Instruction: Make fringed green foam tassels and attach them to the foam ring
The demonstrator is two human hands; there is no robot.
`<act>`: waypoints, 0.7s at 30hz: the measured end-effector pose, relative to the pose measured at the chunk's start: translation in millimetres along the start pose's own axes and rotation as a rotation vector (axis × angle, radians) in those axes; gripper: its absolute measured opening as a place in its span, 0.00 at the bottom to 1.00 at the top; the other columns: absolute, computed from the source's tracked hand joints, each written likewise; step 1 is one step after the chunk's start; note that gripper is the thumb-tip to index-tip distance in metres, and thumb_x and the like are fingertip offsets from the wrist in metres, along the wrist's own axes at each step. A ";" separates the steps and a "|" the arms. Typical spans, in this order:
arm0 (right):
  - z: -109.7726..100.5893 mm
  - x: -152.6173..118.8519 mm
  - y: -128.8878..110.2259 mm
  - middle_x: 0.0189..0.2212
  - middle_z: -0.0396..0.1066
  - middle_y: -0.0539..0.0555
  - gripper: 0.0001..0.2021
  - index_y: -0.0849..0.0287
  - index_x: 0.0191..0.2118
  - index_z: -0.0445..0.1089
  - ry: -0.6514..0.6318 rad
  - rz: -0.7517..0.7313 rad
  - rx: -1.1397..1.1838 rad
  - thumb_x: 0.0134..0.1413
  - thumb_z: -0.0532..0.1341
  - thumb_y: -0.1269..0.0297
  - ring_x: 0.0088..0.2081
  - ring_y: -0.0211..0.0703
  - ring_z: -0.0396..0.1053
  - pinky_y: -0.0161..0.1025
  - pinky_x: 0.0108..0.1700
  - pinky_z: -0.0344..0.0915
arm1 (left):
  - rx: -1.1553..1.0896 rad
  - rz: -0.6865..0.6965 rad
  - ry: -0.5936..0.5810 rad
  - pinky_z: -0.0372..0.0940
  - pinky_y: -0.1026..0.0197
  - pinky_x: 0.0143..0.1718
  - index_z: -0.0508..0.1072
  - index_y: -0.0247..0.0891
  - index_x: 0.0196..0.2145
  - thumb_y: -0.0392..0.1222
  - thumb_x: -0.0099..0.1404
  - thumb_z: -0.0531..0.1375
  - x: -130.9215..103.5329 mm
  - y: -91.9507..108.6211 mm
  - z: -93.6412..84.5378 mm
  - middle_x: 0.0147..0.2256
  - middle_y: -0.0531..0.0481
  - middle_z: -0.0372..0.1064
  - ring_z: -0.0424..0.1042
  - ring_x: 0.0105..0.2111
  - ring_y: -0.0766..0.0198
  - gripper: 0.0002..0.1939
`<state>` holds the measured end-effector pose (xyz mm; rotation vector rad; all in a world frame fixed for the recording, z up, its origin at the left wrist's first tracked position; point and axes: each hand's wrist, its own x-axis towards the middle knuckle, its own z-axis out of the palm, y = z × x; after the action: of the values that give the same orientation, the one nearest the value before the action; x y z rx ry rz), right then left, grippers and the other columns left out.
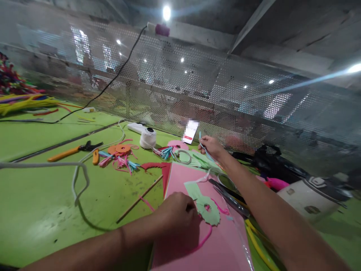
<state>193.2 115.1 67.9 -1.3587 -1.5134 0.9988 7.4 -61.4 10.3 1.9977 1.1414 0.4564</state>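
My left hand [180,210] is curled low over a pink sheet [225,248], fingers closed; what it holds, if anything, is hidden. Just right of it lies a green paper piece with a scalloped round end [208,210] and a pink centre. A pink strand [205,241] curves below that piece. Farther back, my right hand [210,146] pinches a thin light blue strip [207,152], near a lit phone [191,131] propped against the mesh. Under this hand are green paper pieces [197,160] and a ring of tape [183,157]. Dark-handled scissors [231,199] rest on the pink sheet's right side.
Orange-handled pliers [66,153], a white string spool [148,138], tasselled paper flowers [120,150] and a wooden stick [139,199] lie on the green table [36,210]. A grey cable [84,177] loops at left. A white container [313,197] stands at right, before a perforated screen [180,82].
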 end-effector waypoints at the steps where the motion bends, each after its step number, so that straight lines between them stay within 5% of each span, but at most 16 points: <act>1: 0.7 -2.9 -1.4 0.35 0.71 0.53 0.10 0.63 0.42 0.67 -0.008 -0.010 0.003 0.60 0.56 0.62 0.29 0.36 0.69 0.37 0.31 0.68 | -0.006 -0.001 -0.004 0.57 0.66 0.28 0.78 0.35 0.32 0.38 0.55 0.52 0.0 0.0 -0.1 0.29 0.45 0.75 0.68 0.28 0.63 0.14; 5: -0.5 -26.5 -12.9 0.20 0.70 0.49 0.09 0.60 0.28 0.63 -0.071 -0.070 0.020 0.58 0.56 0.64 0.15 0.31 0.58 0.33 0.22 0.61 | 0.000 0.010 0.007 0.56 0.66 0.27 0.77 0.34 0.31 0.38 0.54 0.52 0.6 -2.8 1.1 0.28 0.45 0.74 0.67 0.27 0.64 0.14; 8: -5.2 -52.2 -24.8 0.29 0.75 0.54 0.08 0.59 0.27 0.65 -0.151 -0.132 0.013 0.52 0.61 0.62 0.27 0.37 0.69 0.38 0.34 0.65 | 0.010 0.037 0.031 0.54 0.65 0.25 0.77 0.34 0.30 0.37 0.55 0.51 1.3 -6.2 3.1 0.27 0.46 0.74 0.66 0.24 0.65 0.14; 12: -14.5 -80.4 -32.9 0.38 0.74 0.56 0.07 0.61 0.23 0.68 -0.148 -0.202 -0.026 0.44 0.65 0.65 0.41 0.42 0.68 0.40 0.45 0.61 | 0.012 0.055 0.023 0.52 0.66 0.23 0.76 0.34 0.29 0.37 0.54 0.51 3.4 -11.5 5.3 0.25 0.47 0.73 0.64 0.23 0.66 0.14; 18: -21.8 -118.7 -23.3 0.24 0.71 0.50 0.07 0.60 0.26 0.68 -0.103 -0.207 -0.015 0.49 0.62 0.62 0.30 0.38 0.68 0.40 0.40 0.62 | 0.069 0.097 0.027 0.54 0.66 0.25 0.75 0.35 0.30 0.37 0.57 0.53 5.4 -17.9 5.0 0.24 0.49 0.70 0.64 0.24 0.66 0.11; 21: -18.5 -140.8 -16.0 0.21 0.69 0.49 0.07 0.60 0.26 0.68 -0.135 -0.187 -0.072 0.50 0.62 0.63 0.27 0.36 0.66 0.37 0.36 0.61 | 0.221 0.273 0.119 0.59 0.63 0.32 0.76 0.35 0.30 0.37 0.61 0.53 0.9 -12.8 0.0 0.30 0.46 0.70 0.66 0.30 0.63 0.11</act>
<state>212.8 -26.1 77.8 -1.1930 -1.7572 0.9409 0.6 -56.8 0.5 2.3613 1.0299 0.6181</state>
